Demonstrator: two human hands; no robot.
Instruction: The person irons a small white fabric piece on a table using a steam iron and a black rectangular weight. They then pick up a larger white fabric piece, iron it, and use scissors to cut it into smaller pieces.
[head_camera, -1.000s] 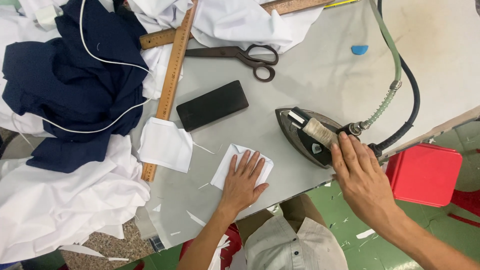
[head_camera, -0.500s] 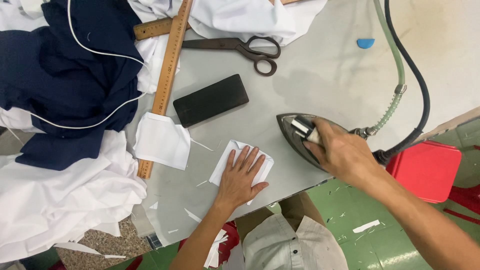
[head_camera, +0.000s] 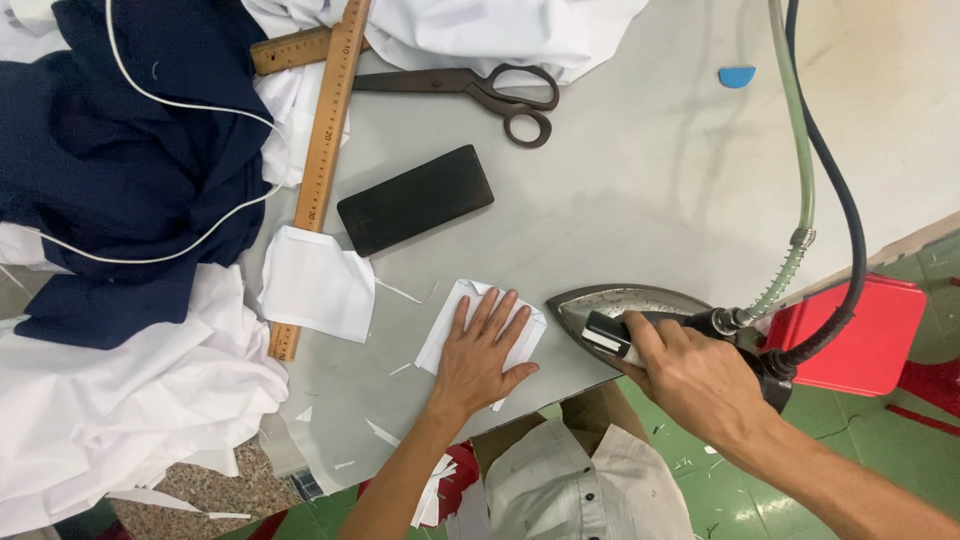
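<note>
My left hand lies flat, fingers spread, on a small folded white fabric piece near the front edge of the grey table. My right hand grips the handle of a steam iron, which is tilted and lifted close to the right of the fabric piece, its tip pointing left. A green hose and a dark cable run from the iron's rear up out of view.
A black rectangular block, dark scissors, two wooden rulers and another white fabric piece lie behind. Navy cloth and white cloth pile at left. A blue chalk lies far right; a red stool stands below the table.
My right hand closed on the iron's handle, lifted the iron and brought it toward me and nearer the fabric piece. My left hand stayed pressed on the fabric.
</note>
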